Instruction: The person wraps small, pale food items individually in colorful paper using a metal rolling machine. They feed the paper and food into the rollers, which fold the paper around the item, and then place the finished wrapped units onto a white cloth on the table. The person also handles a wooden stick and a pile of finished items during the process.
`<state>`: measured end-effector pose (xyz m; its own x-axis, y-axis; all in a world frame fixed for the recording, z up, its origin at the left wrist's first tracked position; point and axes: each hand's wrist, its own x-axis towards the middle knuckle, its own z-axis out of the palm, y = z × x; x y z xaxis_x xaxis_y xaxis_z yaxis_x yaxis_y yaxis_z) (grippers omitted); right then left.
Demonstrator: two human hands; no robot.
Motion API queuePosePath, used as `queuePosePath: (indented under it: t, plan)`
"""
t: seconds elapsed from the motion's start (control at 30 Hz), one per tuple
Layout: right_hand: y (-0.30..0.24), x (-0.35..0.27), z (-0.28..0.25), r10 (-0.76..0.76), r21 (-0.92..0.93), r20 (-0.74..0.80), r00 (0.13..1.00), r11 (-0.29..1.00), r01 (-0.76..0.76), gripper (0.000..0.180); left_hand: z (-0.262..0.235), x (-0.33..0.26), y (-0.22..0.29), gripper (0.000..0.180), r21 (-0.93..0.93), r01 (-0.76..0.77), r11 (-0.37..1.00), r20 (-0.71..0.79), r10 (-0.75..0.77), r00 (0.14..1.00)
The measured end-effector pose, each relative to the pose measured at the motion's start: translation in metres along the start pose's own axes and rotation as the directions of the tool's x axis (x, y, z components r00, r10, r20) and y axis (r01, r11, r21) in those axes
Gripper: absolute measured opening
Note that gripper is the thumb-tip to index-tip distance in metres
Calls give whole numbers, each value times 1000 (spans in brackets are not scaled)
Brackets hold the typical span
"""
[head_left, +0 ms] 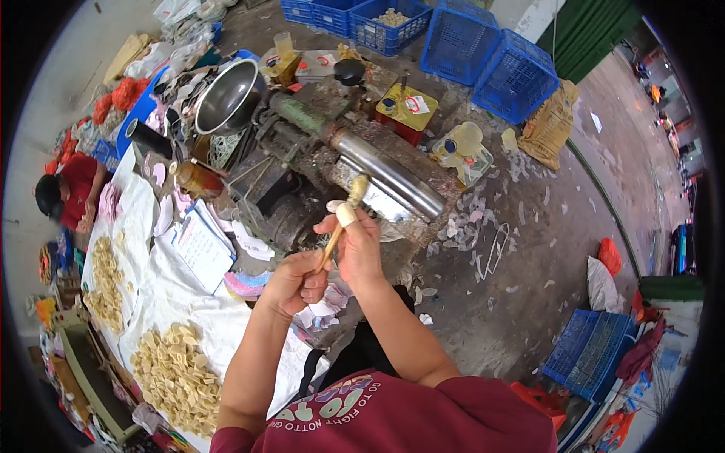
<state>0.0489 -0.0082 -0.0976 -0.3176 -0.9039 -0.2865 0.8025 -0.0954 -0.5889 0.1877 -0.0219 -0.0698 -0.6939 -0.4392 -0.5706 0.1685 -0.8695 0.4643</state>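
My left hand [297,281] is closed around the lower end of a thin wooden-handled brush [331,243]. Higher up the same handle, my right hand [361,253] grips it too. A pale, rounded piece [345,214] shows at the right thumb; whether it is a finger cover or a loose piece, I cannot tell. The brush's yellowish, clotted-looking head [358,186] points away from me, in front of a machine's shiny flat metal plate [387,204]. Beyond the plate lies a polished steel cylinder [389,172]. Dark, grimy machine parts [279,204] stand left of it.
Piles of pale cut pieces [177,374] lie on a white sheet [151,291] at left, with papers [202,245] nearby. A steel bowl [226,98], a yellow-topped tin [408,109] and blue crates [513,75] stand beyond. Scraps litter the floor. Another person [75,189] sits far left.
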Motion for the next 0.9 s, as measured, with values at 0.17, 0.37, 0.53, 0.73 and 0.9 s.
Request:
queuePosePath:
  t: [0.17,0.37,0.53,0.73,0.9]
  plan:
    - [-3,-7,-4,-77,-190,-92,993,980,58,21,2,1,-10,27,-88,71,994,35,-68,997]
    - [-9,-16,9,-76,-246,-194,978,969,26,18,19,-6,-21,27,162,-81,984,-171,109,979]
    - [-10,-14,6,-76,-306,-134,988,952,32,19,29,-1,-42,16,960,-279,-2,124,900,418]
    - [-21,-12,-26,171,84,212,962,978,-193,28,22,0,-26,22,543,-313,779,-137,450,883]
    - [-37,-46,-49,286,-186,139,948,948,-258,29,9,-16,-55,30,116,-42,992,4,42,999]
